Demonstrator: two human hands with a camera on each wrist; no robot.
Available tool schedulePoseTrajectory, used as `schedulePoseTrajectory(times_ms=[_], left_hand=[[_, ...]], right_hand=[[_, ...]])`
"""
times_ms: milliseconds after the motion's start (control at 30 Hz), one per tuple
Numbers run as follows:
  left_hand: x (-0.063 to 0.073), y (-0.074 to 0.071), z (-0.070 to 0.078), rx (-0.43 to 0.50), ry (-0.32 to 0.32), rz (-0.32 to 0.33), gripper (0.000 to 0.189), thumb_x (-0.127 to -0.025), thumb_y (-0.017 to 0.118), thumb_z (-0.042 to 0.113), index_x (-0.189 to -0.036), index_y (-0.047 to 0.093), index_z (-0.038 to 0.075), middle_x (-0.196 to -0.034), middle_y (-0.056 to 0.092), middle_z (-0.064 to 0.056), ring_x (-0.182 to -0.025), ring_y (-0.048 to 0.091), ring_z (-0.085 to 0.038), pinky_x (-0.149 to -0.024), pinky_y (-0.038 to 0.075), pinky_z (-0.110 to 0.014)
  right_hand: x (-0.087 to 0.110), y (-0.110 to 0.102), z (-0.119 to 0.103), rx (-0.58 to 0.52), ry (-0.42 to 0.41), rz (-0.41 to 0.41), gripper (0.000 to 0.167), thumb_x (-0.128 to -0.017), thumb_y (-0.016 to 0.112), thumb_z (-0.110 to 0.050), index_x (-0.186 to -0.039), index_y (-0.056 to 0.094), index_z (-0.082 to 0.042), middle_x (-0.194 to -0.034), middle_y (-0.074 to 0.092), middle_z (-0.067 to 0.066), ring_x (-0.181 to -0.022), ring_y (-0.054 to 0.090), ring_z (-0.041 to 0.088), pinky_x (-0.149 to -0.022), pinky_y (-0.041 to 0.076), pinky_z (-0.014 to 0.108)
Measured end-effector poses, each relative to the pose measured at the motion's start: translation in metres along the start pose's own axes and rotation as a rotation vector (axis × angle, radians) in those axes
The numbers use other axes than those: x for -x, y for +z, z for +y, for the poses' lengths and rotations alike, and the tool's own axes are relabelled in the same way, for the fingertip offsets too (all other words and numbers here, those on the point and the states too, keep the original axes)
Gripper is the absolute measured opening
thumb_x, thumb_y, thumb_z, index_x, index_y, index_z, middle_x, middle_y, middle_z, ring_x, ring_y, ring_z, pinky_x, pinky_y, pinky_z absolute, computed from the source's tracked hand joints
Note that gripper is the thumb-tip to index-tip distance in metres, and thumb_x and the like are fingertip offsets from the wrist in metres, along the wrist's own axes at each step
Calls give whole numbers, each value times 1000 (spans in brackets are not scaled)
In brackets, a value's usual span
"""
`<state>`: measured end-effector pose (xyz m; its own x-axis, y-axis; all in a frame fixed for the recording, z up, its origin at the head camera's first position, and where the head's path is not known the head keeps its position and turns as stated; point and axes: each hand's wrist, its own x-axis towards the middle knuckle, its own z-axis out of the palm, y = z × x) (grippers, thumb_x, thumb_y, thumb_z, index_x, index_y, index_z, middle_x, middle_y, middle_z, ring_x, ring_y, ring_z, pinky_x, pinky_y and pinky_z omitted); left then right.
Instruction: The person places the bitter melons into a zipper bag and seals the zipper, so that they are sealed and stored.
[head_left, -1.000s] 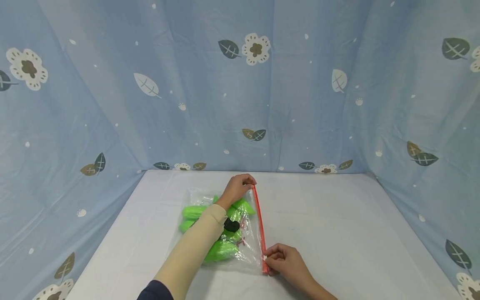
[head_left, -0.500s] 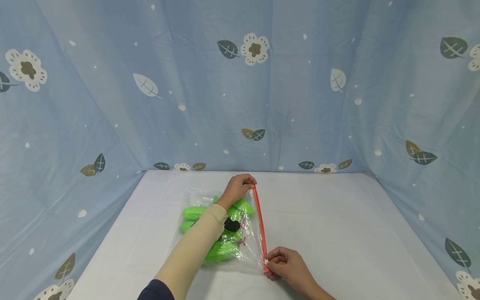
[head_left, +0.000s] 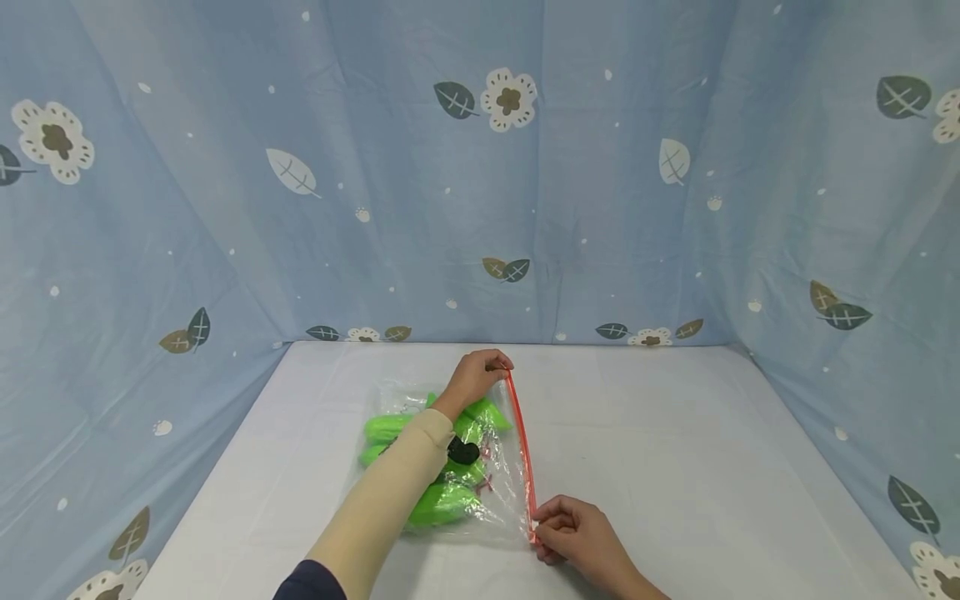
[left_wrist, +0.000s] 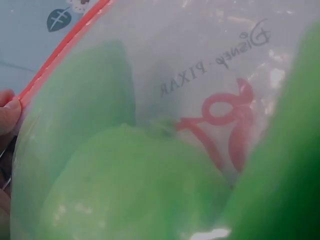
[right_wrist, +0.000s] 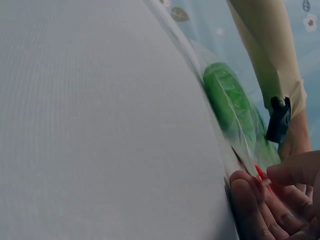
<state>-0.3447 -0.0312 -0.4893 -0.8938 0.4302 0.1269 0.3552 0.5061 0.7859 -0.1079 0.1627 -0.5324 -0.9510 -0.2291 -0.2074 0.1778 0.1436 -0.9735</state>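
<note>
A clear plastic zip bag [head_left: 504, 510] lies on the table, with several bright green, rounded things [head_left: 442, 505] inside. Along its right side runs a red zip strip [head_left: 523, 442]. At the far end of that strip, my left hand [head_left: 474, 375] pinches the corner; in the left wrist view its fingertips [left_wrist: 9, 117] are at the red edge. My right hand [head_left: 583, 540] pinches the near end of the strip between thumb and fingers, also seen in the right wrist view. Mirrored red and dark lettering [left_wrist: 215, 65] shows through the plastic. My left forearm hides part of the bag.
The white-covered table [head_left: 660, 450] extends on both sides of the bag. A blue curtain [head_left: 600, 217] with leaves and flowers hangs behind and at the sides. A black wrist camera [head_left: 462, 451] sits on my left wrist, over the bag.
My right hand has shifted slightly right and towards me along the near end of the zip strip, which now bows a little. My left hand stays at the far corner.
</note>
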Motion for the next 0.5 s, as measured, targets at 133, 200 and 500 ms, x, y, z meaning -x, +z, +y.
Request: schedulePoseTrajectory(times_ms=[133,200,500], left_hand=[[1,-1,-1,-6,-4,-2,17,-100,66,11,-114,73,5,-104,72,-2,-103,67,-20,-86,55,-36],[2,-1,-1,-12,2,-1,17,-100,65,10,-115,73,5,-106,72,-3,-104,67,-22,-87,55,-37],[6,-2,1,-44,15,-2,21,-101,63,12,-119,72,7,-114,72,-4,-109,66,-22,-91,55,-38]], right_hand=[[-1,-5,-1,69,-32,35,24,-93,74,-16,-107,68,2,-83,73,10,-72,71,22,-64,60,30],[-3,-8,-2,85,-39,58,25,-93,74,-17,-108,68,2,-84,72,10,-73,71,22,-65,61,30],[-15,-24,-8,155,-83,165,25,-94,74,-15,-110,69,3,-89,73,11,-74,71,21,-66,60,29]])
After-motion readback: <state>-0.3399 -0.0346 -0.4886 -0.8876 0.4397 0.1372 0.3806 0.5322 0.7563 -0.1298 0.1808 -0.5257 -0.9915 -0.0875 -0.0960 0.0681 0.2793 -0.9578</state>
